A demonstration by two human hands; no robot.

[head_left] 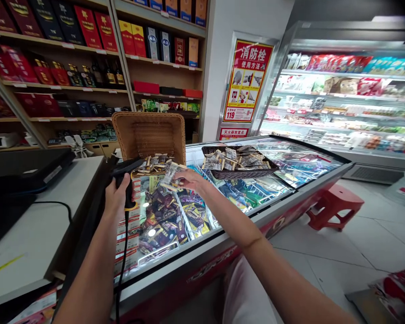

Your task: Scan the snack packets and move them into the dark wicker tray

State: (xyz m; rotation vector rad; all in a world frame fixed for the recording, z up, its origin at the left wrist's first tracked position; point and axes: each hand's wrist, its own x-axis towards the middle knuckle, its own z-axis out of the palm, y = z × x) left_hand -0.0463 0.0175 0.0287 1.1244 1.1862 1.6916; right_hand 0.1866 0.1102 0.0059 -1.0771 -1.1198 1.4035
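My left hand [116,195] is wrapped round the grip of a black and yellow barcode scanner [130,191], its cable hanging down. Between the fingers of my right hand [191,178] is a small clear-wrapped snack packet [173,175], held above the glass top of a chest freezer [276,204]. Just beyond it, a tan wicker basket [150,135] stands tipped up with similar packets [155,163] at its lower edge. To the right, a dark brown woven tray [243,172] on the freezer holds more packets [231,157]. What is printed on the held packet is too small to read.
Ice-cream packs [162,216] lie under the freezer glass. At left is a white counter [64,202] with a black device [23,171]. A red stool [337,204] stands on the tiled floor at right. Shelves of boxes [91,27] and a lit refrigerated display [340,94] stand behind.
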